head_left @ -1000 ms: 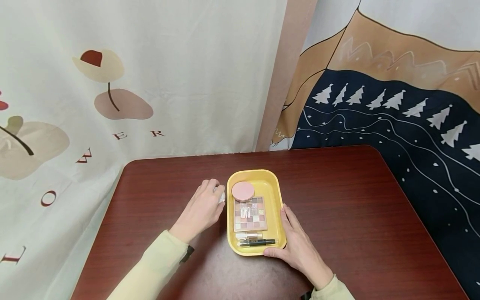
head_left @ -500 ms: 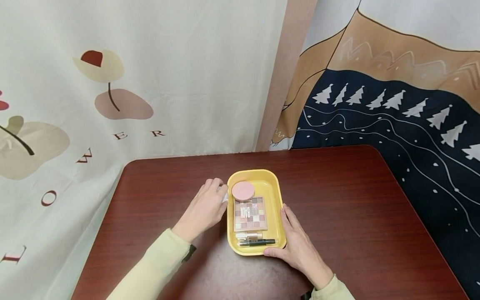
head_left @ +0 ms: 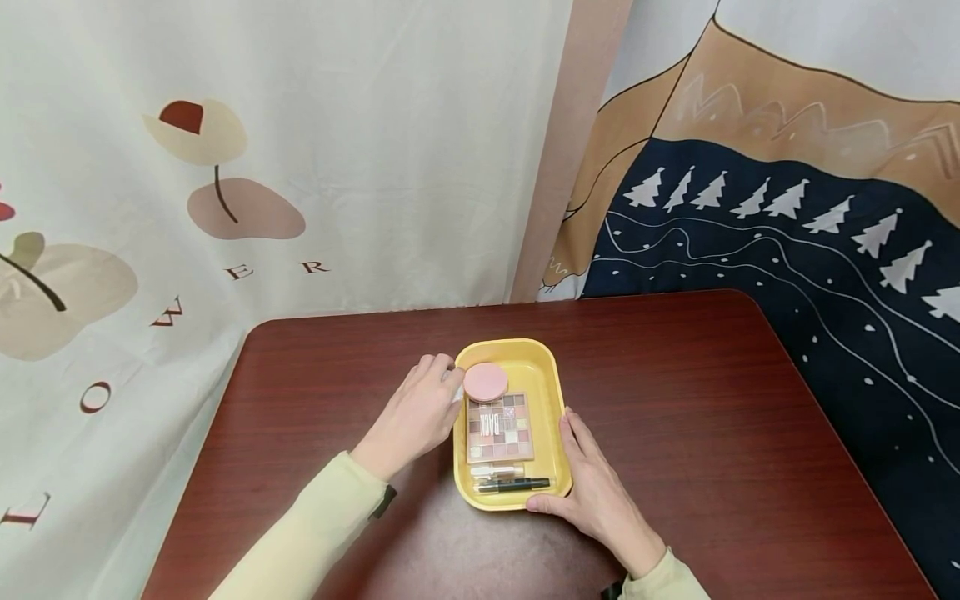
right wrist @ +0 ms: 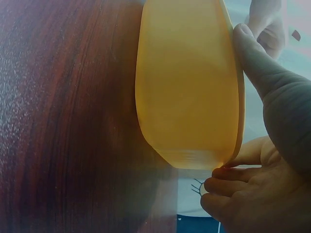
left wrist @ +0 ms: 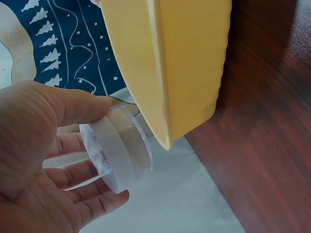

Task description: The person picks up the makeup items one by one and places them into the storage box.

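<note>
My left hand [head_left: 411,417] is at the far left rim of the yellow tray [head_left: 549,433]. Thumb and fingers pinch a small round powder jar [left wrist: 114,150], whitish and clear with beige inside, tipped on its side near the rim in the left wrist view. From the head it is mostly hidden by the fingers. My right hand [head_left: 596,492] grips the tray's near right corner, thumb along the front edge and fingers along the right side. Inside the tray lie a round pink compact [head_left: 486,382], an eyeshadow palette [head_left: 501,429], a pale slim tube [head_left: 497,471] and a black pen [head_left: 517,484].
The tray stands on a dark red-brown wooden table [head_left: 690,400] with rounded far corners. A white printed curtain [head_left: 405,167] hangs behind, and a navy cloth with white trees [head_left: 750,242] hangs at the right.
My left hand has moved slightly right with the powder jar, from beside the tray to over its left rim. The right hand and the tray have stayed in place.
</note>
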`<move>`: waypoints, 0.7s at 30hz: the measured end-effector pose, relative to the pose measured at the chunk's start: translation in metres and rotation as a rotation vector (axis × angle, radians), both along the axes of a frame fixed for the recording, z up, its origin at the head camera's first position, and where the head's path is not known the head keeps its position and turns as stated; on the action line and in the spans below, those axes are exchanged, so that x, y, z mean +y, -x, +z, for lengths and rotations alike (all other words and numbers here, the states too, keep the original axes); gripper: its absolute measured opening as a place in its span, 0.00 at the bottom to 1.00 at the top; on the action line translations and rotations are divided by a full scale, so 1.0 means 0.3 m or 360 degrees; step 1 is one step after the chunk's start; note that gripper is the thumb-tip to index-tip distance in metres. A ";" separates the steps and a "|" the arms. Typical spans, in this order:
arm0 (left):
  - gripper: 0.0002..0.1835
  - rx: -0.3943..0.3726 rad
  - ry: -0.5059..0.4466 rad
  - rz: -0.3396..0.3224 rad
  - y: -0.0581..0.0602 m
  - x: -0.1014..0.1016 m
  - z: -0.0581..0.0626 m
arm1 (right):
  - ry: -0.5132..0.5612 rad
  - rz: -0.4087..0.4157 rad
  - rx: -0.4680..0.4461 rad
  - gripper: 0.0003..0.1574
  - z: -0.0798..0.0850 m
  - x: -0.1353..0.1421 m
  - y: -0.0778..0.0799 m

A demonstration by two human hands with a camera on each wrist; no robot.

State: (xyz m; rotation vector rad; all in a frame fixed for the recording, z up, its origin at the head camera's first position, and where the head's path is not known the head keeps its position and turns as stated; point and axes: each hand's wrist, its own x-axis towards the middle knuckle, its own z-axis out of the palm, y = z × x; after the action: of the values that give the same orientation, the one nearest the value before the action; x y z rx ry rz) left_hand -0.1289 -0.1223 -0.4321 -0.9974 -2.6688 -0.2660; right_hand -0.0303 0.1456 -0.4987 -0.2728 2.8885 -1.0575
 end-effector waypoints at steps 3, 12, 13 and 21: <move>0.11 0.0006 0.0007 -0.0013 0.002 0.007 0.002 | 0.0001 0.0001 0.0001 0.79 0.001 0.000 0.000; 0.13 0.0042 0.0018 -0.0045 0.006 0.022 0.004 | 0.0006 0.0002 0.0007 0.78 0.003 0.000 -0.002; 0.13 0.0036 0.0020 -0.0048 0.007 0.025 0.005 | 0.0005 0.0002 0.0009 0.78 0.003 0.001 -0.002; 0.13 -0.0002 0.0026 -0.0067 0.009 0.041 0.011 | 0.0006 0.0007 0.0020 0.79 0.004 0.001 -0.003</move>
State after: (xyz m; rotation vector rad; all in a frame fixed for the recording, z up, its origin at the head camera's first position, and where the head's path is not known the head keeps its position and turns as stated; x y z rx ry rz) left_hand -0.1318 -0.1100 -0.4287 -1.0595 -2.6574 -0.2539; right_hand -0.0295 0.1460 -0.4976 -0.2866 2.8960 -1.0641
